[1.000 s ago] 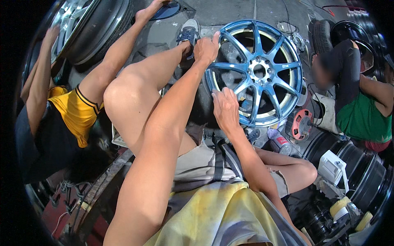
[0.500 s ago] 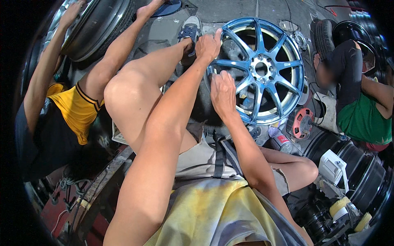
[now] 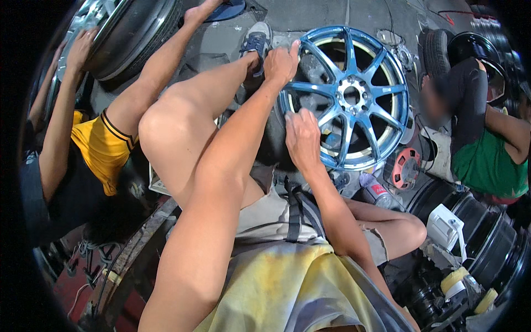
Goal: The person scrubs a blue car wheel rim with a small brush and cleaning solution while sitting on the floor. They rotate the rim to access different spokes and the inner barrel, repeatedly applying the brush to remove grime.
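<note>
A blue alloy wheel rim (image 3: 352,74) with several glossy spokes and a pale metal hub stands in front of me, its face toward me. My left hand (image 3: 281,63) is closed on its upper left edge, with a fingertip at the outer lip. Lower down, my right hand (image 3: 303,135) is curled closed against the left edge of the same rim. Whatever lies under its fingers is hidden. Both forearms reach up from below, the left one passing beside my raised knee.
At left, a person in yellow shorts (image 3: 102,141) handles another wheel (image 3: 130,41). A person in a green shirt (image 3: 487,160) sits at right. Nearby are a red-and-black reel (image 3: 406,167), a bottle (image 3: 379,193), a white box (image 3: 444,227) and black rims (image 3: 487,227).
My right hand has slid slightly down along the rim's left edge. My left hand stays put. The person at left has shifted their arms on the other wheel.
</note>
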A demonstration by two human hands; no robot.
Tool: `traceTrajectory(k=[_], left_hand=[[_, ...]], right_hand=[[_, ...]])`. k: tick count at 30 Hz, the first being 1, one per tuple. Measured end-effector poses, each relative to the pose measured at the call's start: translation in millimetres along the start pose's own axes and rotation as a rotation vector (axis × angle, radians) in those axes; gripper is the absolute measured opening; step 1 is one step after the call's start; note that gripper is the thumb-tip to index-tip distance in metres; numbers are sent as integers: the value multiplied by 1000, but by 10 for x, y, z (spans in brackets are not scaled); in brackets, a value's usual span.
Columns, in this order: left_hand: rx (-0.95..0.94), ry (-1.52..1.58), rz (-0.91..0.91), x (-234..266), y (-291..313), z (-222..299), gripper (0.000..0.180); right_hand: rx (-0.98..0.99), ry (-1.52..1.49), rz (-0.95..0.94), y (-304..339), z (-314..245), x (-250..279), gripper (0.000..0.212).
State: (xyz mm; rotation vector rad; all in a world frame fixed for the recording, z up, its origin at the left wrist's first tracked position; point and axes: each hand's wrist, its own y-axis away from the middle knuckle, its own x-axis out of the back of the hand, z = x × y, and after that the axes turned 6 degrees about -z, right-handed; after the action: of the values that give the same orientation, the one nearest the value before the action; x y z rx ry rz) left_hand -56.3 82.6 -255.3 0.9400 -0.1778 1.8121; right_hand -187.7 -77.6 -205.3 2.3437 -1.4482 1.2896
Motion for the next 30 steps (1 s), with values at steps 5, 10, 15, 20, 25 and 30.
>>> traceTrajectory(k=[5, 10, 15, 20, 25, 30], left_hand=[[-16, 27, -2, 0, -13, -14, 79], [-46, 43, -30, -11, -20, -51, 82], [-30, 49, -30, -14, -34, -51, 83], [-23, 50, -23, -10, -23, -53, 83], [-52, 27, -17, 1, -32, -50, 84], [-38, 39, -33, 2, -20, -37, 83]], right_hand=[[-75, 72, -72, -129, 22, -36, 5], [-35, 51, 1, -215, 30, -56, 3], [-20, 82, -33, -238, 64, -77, 5], [-1, 68, -59, -238, 85, -105, 2], [-69, 70, -76, -159, 16, -45, 2], [-126, 31, -92, -223, 5, -70, 5]])
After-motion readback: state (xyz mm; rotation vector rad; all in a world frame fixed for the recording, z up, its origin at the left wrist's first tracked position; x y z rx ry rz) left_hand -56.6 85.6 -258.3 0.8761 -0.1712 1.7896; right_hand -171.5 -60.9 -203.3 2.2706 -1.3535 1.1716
